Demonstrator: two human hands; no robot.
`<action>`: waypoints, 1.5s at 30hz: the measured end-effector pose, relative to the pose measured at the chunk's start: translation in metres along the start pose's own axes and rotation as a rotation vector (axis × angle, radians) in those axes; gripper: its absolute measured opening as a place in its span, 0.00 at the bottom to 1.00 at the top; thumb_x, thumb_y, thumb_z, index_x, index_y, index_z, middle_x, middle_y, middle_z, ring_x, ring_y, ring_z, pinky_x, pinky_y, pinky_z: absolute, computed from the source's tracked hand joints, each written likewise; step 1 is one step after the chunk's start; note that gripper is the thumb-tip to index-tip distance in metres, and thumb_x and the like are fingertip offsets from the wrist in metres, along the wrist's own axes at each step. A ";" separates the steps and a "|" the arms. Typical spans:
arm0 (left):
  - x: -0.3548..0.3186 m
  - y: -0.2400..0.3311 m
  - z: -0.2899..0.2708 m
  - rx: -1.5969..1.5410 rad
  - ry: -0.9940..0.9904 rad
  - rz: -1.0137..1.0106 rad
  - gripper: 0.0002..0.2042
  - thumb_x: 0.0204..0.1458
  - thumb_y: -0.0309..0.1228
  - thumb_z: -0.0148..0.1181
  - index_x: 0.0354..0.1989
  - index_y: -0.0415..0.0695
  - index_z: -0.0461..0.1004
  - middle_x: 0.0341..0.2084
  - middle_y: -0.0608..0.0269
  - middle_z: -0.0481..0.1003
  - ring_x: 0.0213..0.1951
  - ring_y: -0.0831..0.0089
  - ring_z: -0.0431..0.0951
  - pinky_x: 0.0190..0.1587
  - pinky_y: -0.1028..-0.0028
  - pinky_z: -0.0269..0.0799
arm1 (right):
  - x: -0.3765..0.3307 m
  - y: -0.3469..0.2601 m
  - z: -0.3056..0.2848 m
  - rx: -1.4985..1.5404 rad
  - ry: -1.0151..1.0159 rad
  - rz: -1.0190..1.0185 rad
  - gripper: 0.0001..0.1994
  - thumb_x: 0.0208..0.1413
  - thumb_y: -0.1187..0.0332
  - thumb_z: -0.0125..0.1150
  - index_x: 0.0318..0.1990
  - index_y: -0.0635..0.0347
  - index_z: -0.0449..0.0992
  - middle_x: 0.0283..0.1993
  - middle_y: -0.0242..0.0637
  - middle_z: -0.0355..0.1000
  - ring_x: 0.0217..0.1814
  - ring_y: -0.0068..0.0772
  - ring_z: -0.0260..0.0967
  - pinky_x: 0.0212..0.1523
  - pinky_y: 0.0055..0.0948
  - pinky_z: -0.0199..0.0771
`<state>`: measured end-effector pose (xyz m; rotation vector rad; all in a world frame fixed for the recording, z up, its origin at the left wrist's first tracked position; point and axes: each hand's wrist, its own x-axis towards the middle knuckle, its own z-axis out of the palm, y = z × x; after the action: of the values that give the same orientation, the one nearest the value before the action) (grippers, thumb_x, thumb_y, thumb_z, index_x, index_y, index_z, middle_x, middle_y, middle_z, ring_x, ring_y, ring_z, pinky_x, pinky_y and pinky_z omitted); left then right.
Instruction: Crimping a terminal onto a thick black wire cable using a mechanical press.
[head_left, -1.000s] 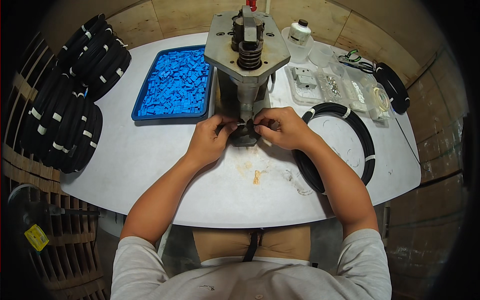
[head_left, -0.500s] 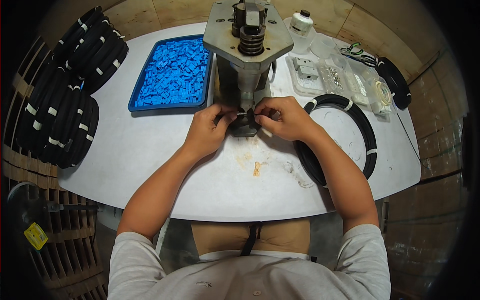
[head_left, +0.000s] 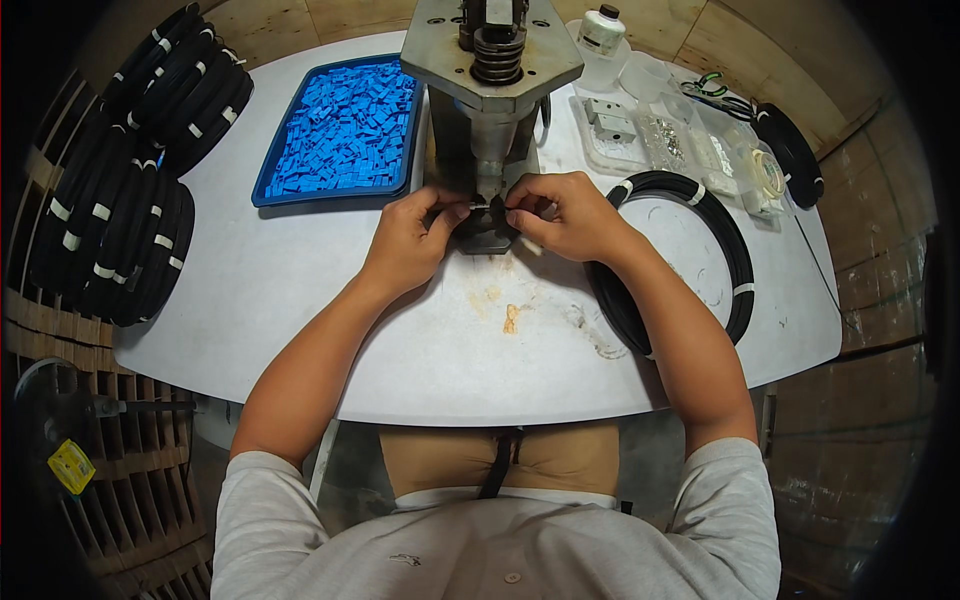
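Observation:
My left hand (head_left: 408, 240) pinches a small silvery metal piece (head_left: 478, 207) between thumb and fingertips, at the base of a metal bench press (head_left: 490, 82). Facing it from the other side of the press tool, my right hand (head_left: 575, 218) is closed in a pinch. Something dark and thin shows at its fingertips, too small to name. The press ram (head_left: 490, 150) comes down just behind both sets of fingertips. A coil of black cable (head_left: 738, 250) lies on the table beside and partly under my right forearm.
Left of the press sits a blue tray (head_left: 262, 196) full of small blue plastic parts. Stacked black cable coils (head_left: 110, 225) stand at the far left. To the right are clear boxes (head_left: 655, 165) of small parts, a white bottle (head_left: 601, 32) and green-handled pliers (head_left: 708, 82).
The view has shifted slightly, so the press and table sit a little higher in the picture. Both hands keep their pinches at the press tool with almost no movement.

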<state>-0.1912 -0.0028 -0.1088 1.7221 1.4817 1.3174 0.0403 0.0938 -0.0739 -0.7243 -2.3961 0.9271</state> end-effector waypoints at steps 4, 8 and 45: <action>0.000 -0.002 0.000 0.011 0.009 0.034 0.08 0.62 0.25 0.61 0.46 0.35 0.81 0.38 0.49 0.85 0.40 0.63 0.86 0.45 0.69 0.80 | 0.000 0.000 0.000 -0.005 -0.002 0.009 0.09 0.58 0.69 0.67 0.42 0.63 0.83 0.28 0.39 0.79 0.29 0.30 0.76 0.35 0.30 0.77; 0.000 0.000 0.000 0.007 0.002 0.006 0.08 0.62 0.26 0.61 0.45 0.35 0.82 0.37 0.49 0.85 0.40 0.63 0.86 0.45 0.69 0.79 | 0.000 -0.001 -0.001 0.005 0.001 0.011 0.09 0.58 0.69 0.67 0.42 0.63 0.83 0.27 0.39 0.79 0.29 0.30 0.75 0.35 0.30 0.76; 0.000 -0.002 -0.001 0.010 -0.022 0.000 0.08 0.65 0.25 0.61 0.47 0.34 0.80 0.36 0.56 0.84 0.40 0.73 0.83 0.46 0.73 0.78 | 0.002 -0.004 -0.001 -0.052 0.030 -0.033 0.08 0.56 0.69 0.67 0.41 0.63 0.83 0.25 0.41 0.78 0.26 0.33 0.76 0.32 0.31 0.76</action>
<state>-0.1928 -0.0020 -0.1101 1.7369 1.4790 1.2890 0.0385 0.0926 -0.0698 -0.7104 -2.4067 0.8379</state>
